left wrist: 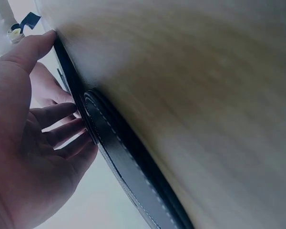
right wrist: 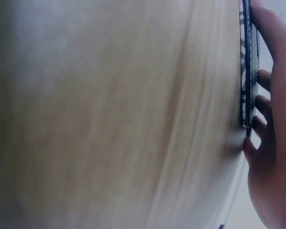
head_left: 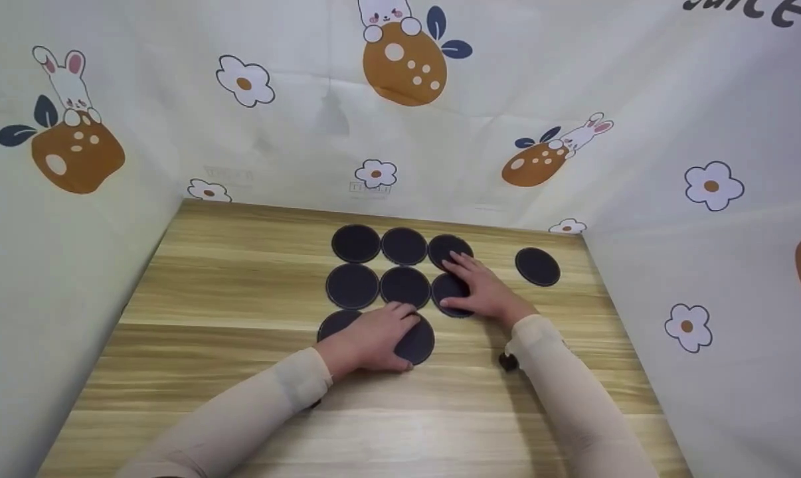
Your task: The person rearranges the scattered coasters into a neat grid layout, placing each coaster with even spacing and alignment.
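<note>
Several round black coasters with stitched rims lie flat in close rows on the wooden table. My left hand (head_left: 377, 336) rests over the front row, its fingers and thumb spread across the front middle coaster (head_left: 419, 342) at opposite edges. It partly covers the front left coaster (head_left: 337, 323). In the left wrist view, the thumb and fingertips of the left hand (left wrist: 43, 143) touch the coasters' faces and edges. My right hand (head_left: 483, 289) reaches over the right column. Its fingers touch the back right coaster (head_left: 448, 245), and its thumb lies on the middle right coaster (head_left: 445, 292).
One more coaster (head_left: 537, 267) lies apart at the right, beyond the right hand. Cloth printed with rabbits and flowers (head_left: 294, 133) stands around the table's back and sides. The wooden table (head_left: 208, 279) extends left and forward of the coasters.
</note>
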The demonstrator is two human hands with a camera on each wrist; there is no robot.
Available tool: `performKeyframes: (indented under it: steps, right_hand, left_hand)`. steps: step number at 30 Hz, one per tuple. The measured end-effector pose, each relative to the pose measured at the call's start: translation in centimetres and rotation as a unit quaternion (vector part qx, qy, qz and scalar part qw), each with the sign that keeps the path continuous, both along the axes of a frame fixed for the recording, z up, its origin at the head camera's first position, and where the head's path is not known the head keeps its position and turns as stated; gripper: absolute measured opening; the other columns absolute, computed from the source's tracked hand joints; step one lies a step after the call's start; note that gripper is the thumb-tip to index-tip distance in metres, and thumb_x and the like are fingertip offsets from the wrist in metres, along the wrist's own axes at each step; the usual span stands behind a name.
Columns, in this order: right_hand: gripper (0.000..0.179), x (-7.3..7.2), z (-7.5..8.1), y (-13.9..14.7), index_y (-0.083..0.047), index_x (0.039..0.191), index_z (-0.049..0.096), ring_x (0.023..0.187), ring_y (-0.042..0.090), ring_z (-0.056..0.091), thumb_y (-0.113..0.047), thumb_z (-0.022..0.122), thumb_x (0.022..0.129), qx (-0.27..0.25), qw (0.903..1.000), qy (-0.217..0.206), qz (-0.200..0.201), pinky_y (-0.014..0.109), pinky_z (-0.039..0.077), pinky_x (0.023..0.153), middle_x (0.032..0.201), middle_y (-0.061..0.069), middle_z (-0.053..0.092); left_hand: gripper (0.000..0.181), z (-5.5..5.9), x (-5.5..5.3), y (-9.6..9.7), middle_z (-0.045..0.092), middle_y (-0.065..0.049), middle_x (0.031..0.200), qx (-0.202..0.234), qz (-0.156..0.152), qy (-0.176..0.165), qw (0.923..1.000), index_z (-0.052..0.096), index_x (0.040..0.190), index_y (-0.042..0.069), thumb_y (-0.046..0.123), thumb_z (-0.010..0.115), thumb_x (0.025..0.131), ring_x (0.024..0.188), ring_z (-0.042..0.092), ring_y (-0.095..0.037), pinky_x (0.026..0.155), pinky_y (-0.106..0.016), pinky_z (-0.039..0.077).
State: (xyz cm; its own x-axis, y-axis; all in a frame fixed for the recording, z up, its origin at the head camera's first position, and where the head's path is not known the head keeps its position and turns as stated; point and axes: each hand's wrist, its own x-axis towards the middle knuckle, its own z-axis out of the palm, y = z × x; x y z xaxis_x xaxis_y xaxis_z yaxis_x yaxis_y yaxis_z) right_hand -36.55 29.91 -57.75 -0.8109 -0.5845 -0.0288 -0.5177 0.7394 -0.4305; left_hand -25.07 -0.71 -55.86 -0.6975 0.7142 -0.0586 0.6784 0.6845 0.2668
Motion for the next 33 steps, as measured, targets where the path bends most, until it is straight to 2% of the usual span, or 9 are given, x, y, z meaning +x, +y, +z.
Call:
performKeyframes:
  steps: [12,25,33]
  right_hand:
    - [0.096,0.06,0.15,-0.02,-0.017,0.172,0.043,0.169,0.041,0.017,-0.062,0.08,0.096,0.002,1.0,0.0,0.001,0.066,0.022,0.132,0.183,0.01,0.026]
    - [0.094,-0.03,-0.05,0.12,-0.015,0.171,0.044,0.168,0.044,0.016,-0.059,0.08,0.097,-0.002,1.0,0.003,0.007,0.069,0.02,0.131,0.182,0.014,0.026]
    - [0.095,-0.02,0.04,0.05,-0.017,0.172,0.042,0.169,0.041,0.016,-0.06,0.08,0.096,0.001,1.0,-0.003,0.003,0.066,0.019,0.132,0.183,0.01,0.025]
  left_hand:
    - [0.091,-0.51,0.03,-0.05,0.046,-0.014,0.168,-0.006,-0.006,0.002,1.0,0.053,0.163,0.008,0.059,0.082,0.094,0.154,0.046,-0.032,0.12,-0.044,0.049]
    - [0.091,-0.48,0.12,-0.24,0.042,-0.013,0.172,-0.005,-0.001,-0.011,0.9999,0.052,0.164,0.01,0.06,0.081,0.094,0.157,0.042,-0.031,0.122,-0.044,0.047]
    - [0.091,-0.41,0.1,-0.36,0.042,-0.013,0.172,-0.001,-0.006,-0.01,0.9999,0.052,0.164,0.01,0.06,0.082,0.094,0.157,0.043,-0.032,0.122,-0.044,0.047]
